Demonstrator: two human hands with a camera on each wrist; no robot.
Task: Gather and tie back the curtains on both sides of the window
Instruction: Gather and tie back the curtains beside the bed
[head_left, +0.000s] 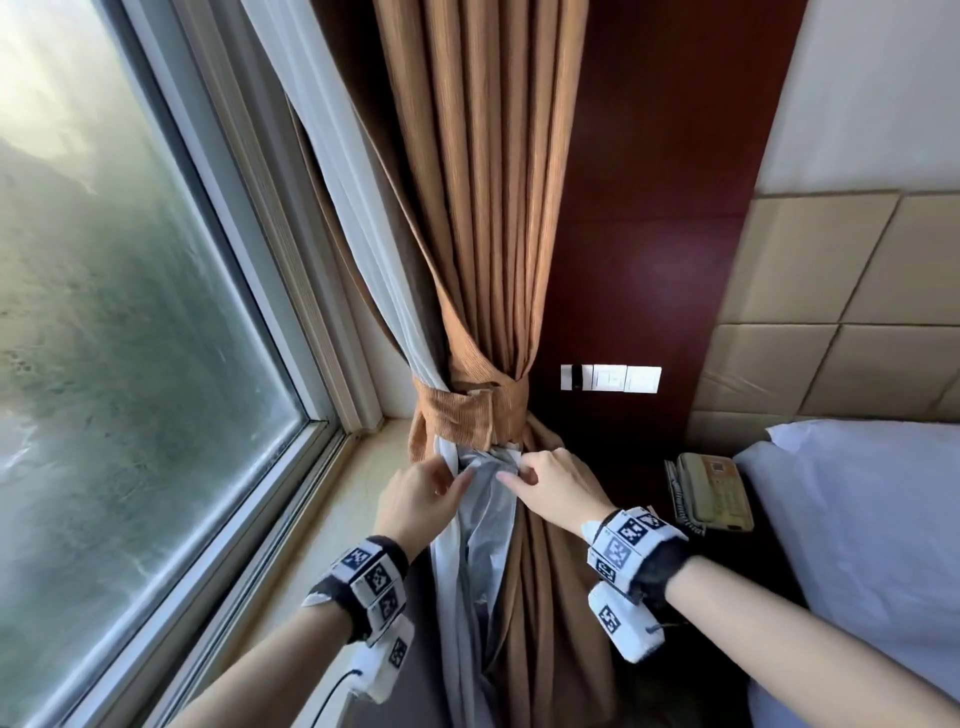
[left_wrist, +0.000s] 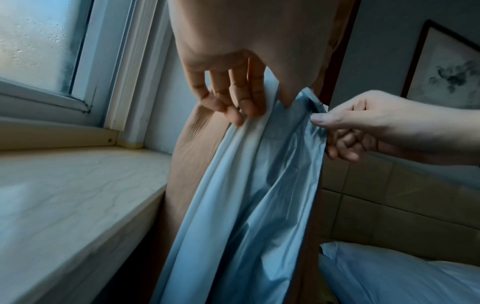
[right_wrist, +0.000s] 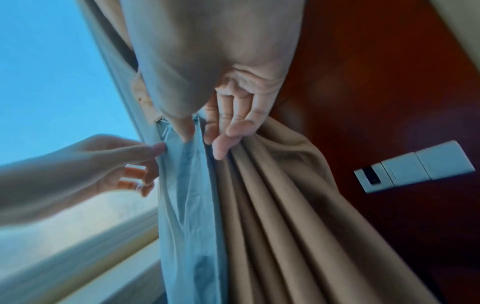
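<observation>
The ribbed orange-brown fabric curtain (head_left: 488, 218) hangs gathered beside the window (head_left: 130, 312), bound by a matching fabric tie-back band (head_left: 467, 413). Just under the band, the left hand (head_left: 415, 499) and the right hand (head_left: 553, 488) each pinch the pale silvery lining (head_left: 488, 514).

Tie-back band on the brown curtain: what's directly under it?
Under the band, pale lining spills out beside brown curtain folds. The left hand and right hand pinch that lining. How the band fastens is hidden.
</observation>
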